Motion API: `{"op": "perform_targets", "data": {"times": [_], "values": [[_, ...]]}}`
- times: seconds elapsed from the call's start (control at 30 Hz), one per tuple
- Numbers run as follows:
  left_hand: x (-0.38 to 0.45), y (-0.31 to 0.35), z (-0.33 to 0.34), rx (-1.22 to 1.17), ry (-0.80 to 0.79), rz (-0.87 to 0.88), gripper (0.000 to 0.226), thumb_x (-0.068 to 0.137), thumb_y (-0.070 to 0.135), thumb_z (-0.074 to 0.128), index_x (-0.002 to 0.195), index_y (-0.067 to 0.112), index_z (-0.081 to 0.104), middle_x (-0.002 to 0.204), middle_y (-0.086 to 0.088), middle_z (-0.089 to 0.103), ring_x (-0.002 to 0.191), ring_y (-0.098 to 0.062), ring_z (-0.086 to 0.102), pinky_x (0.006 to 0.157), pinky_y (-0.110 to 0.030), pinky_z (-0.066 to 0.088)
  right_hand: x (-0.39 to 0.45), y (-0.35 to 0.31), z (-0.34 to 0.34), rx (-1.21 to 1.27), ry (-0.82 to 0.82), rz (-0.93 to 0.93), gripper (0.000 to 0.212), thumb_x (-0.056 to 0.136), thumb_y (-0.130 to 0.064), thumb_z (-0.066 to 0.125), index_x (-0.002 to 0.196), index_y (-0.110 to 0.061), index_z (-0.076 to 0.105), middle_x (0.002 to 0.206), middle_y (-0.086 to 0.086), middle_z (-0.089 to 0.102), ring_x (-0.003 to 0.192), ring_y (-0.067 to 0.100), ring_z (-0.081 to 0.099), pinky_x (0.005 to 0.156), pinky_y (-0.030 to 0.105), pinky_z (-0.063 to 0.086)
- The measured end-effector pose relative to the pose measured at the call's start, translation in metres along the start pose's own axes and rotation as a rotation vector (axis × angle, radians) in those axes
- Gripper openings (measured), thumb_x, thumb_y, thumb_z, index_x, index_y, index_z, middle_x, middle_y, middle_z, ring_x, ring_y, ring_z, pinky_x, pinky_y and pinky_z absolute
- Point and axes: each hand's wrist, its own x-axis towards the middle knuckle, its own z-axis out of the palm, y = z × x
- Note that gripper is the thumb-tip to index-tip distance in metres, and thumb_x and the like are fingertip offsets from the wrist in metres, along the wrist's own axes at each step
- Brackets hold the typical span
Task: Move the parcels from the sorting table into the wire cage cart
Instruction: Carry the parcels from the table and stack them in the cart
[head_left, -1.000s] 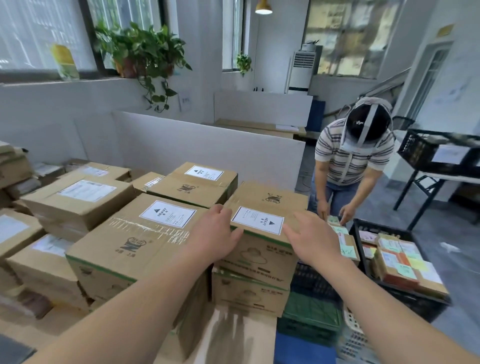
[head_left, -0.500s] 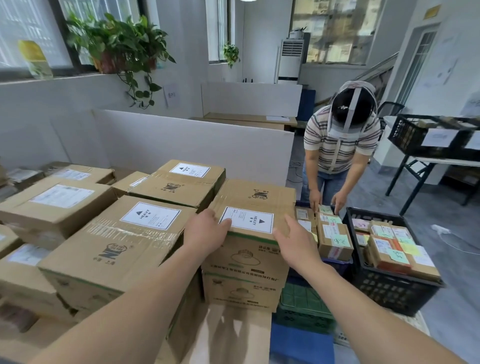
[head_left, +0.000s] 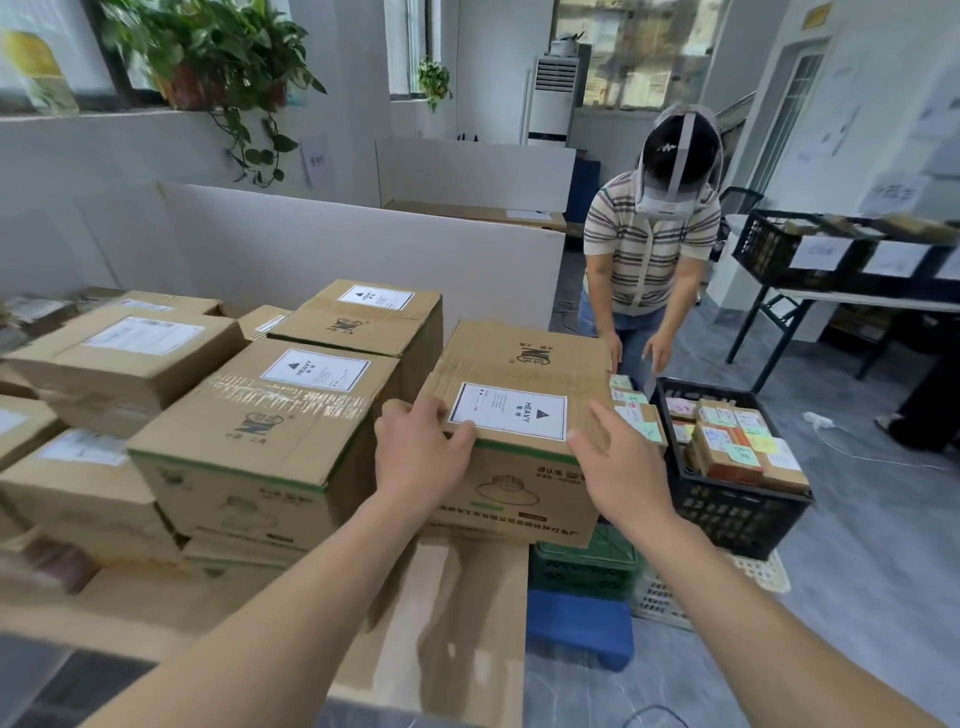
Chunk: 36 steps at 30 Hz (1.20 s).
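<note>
Hands have shifted on the top parcel (head_left: 519, 415) since a second ago: the left hand (head_left: 418, 454) now curls over its near top edge, while the right hand (head_left: 618, 467) rests open-fingered by the label (marked HEAVY). The parcel sits at the sorting table (head_left: 457, 613) edge, seemingly slid nearer, so lifting looks imminent.

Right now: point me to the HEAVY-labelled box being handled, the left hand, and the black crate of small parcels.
HEAVY-labelled box (head_left: 524, 358): head view, bare cardboard top above the label.
Left hand (head_left: 415, 457): head view, back of the hand.
Black crate (head_left: 737, 512): head view, front lattice wall.
</note>
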Motion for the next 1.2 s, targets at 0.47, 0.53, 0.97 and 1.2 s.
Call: {"op": "perform_targets", "data": {"times": [0.47,0.53,0.97,1.2], "values": [[-0.128,-0.056,-0.020,-0.053,-0.058,0.048,0.035,0.093,0.042,0.061,0.122,0.023,0.057,0.116,0.002,0.037,0.110,-0.017,0.038,0.083,-0.026,0.035,-0.154,0.024,0.021,-0.029,0.087,0.050,0.060,0.100,-0.041,0.056,0.155,-0.025,0.039,0.154,-0.006,0.047,0.139,0.018,0.048,0.113,0.047,0.043],[-0.142,-0.068,-0.020,-0.063,-0.059,0.055,0.035,0.092,0.041,0.062,0.121,0.023,0.058,0.117,0.002,0.038,0.110,-0.017,0.038,0.083,-0.025,0.035,-0.172,0.031,0.028,-0.019,0.088,0.054,0.059,0.100,-0.039,0.058,0.154,-0.025,0.041,0.153,-0.006,0.048,0.137,0.018,0.050,0.111,0.047,0.045],[-0.191,-0.136,0.002,-0.029,-0.129,-0.030,0.033,0.091,0.040,0.065,0.119,0.023,0.059,0.120,0.002,0.040,0.113,-0.016,0.039,0.087,-0.024,0.036,-0.224,0.074,0.079,-0.028,-0.049,0.140,0.059,0.099,-0.039,0.060,0.153,-0.022,0.044,0.124,-0.012,0.059,0.101,0.018,0.061,0.087,0.033,0.047],[-0.195,-0.170,0.011,0.036,-0.227,-0.155,0.034,0.091,0.036,0.065,0.122,0.022,0.060,0.125,-0.003,0.043,0.118,-0.023,0.044,0.090,-0.033,0.048,-0.234,0.083,0.106,-0.011,-0.224,0.233,0.063,0.097,-0.042,0.060,0.155,-0.030,0.038,0.146,-0.010,0.053,0.128,0.015,0.051,0.106,0.040,0.047]]}}
